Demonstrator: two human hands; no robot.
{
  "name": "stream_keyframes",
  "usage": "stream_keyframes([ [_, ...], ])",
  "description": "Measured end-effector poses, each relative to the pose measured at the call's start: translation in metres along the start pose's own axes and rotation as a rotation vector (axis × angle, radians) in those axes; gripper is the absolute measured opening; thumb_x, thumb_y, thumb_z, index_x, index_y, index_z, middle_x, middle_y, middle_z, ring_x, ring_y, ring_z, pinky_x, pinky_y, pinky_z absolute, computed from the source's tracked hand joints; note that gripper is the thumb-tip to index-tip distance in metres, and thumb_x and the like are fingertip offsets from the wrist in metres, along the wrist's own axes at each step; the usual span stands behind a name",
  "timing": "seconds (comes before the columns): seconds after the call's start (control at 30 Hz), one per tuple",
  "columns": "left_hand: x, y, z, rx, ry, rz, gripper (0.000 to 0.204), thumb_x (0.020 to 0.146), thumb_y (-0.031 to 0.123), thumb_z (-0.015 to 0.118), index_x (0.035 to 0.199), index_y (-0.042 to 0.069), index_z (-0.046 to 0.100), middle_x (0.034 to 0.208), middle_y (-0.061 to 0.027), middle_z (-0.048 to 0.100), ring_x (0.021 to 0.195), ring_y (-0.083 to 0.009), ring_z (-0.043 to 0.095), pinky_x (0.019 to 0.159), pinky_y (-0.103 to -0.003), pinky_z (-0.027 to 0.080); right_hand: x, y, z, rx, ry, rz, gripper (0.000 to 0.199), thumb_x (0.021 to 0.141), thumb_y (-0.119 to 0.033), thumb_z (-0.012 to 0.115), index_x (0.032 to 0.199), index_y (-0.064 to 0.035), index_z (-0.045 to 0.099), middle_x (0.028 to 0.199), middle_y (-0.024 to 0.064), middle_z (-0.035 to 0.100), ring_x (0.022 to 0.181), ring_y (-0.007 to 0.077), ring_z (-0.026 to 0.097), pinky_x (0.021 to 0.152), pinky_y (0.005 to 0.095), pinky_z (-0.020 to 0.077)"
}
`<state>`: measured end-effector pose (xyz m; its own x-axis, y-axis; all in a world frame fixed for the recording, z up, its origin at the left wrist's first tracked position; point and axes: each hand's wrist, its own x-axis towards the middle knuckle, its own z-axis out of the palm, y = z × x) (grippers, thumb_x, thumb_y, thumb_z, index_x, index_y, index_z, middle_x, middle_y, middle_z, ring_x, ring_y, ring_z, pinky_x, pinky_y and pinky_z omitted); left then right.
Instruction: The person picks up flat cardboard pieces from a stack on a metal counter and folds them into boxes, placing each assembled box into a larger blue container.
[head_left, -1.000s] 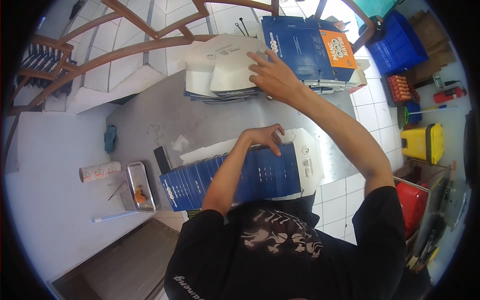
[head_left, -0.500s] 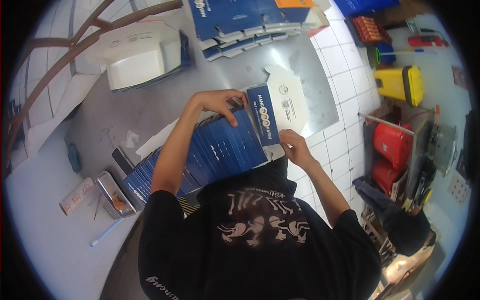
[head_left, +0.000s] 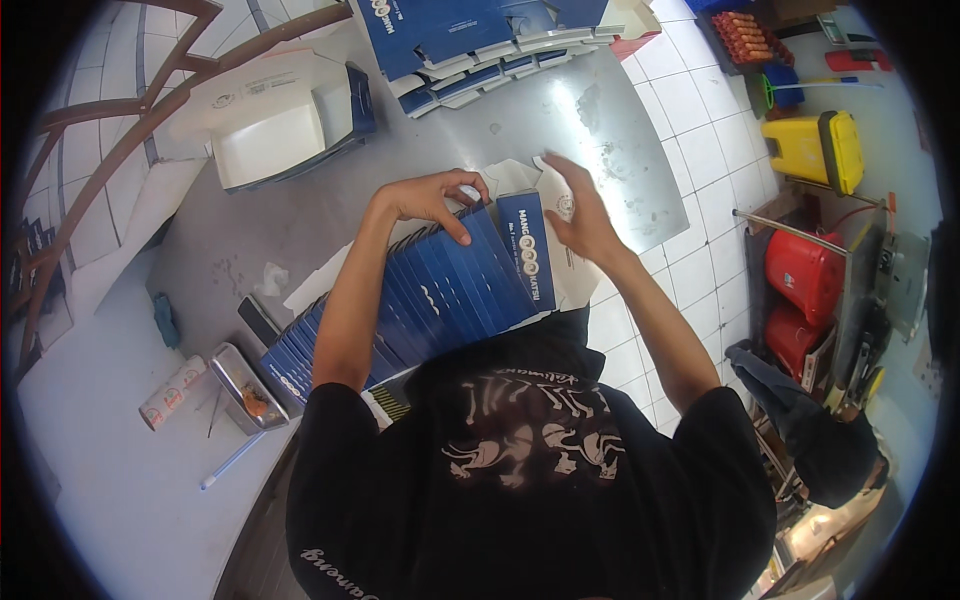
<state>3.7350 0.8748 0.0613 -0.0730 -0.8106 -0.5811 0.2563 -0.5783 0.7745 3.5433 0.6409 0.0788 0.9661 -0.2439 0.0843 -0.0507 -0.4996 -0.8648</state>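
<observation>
A long row of nested blue cardboard food boxes [head_left: 440, 285] lies across the metal table in front of my body. My left hand [head_left: 435, 205] grips the row near its right end, thumb on the blue sides and fingers curled over the far edge. At that end stands a box with a blue printed panel [head_left: 523, 250] and a white lid flap [head_left: 575, 280] spread out to the right. Over this flap is my right hand [head_left: 588, 220], fingers stretched and apart, slightly blurred; whether it touches the card I cannot tell.
An open box with a white inside [head_left: 270, 145] sits at the far left, and stacked blue boxes [head_left: 470, 35] at the back. Leftward lie a phone [head_left: 260, 317], a metal tray [head_left: 235, 375], a printed roll [head_left: 175, 393] and a pen [head_left: 232, 460]. Red bins [head_left: 805, 275] stand off right.
My right hand has left the near corner of the end box and moved away from me over the white flap, its fingers opening out. My left hand stays on the row.
</observation>
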Motion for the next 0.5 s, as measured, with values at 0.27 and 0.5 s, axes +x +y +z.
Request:
stream_keyframes([
  [0.27,0.0,-0.008,0.001,-0.004,0.037,0.051,0.073,0.064,0.008,0.097,0.126,0.012,0.058,0.139,-0.0059,0.051,0.14,-0.0307,0.05,0.11,-0.04,0.045,0.032,0.019,0.035,0.116,-0.545,-0.097,0.033,0.08,0.004,0.076,0.112,-0.0034,0.077,0.106,0.015,0.077,0.098,0.0325,0.074,0.088,0.0374,0.0575],
  [0.5,0.0,-0.014,0.0,-0.008,0.024,0.094,0.073,0.063,0.007,0.097,0.125,0.012,0.058,0.138,-0.0058,0.051,0.14,-0.0316,0.05,0.111,-0.04,0.044,0.041,0.024,0.047,-0.046,-0.6,-0.144,0.025,0.08,0.0,0.077,0.104,-0.0031,0.079,0.099,0.0156,0.077,0.09,0.033,0.074,0.081,0.0376,0.0579],
])
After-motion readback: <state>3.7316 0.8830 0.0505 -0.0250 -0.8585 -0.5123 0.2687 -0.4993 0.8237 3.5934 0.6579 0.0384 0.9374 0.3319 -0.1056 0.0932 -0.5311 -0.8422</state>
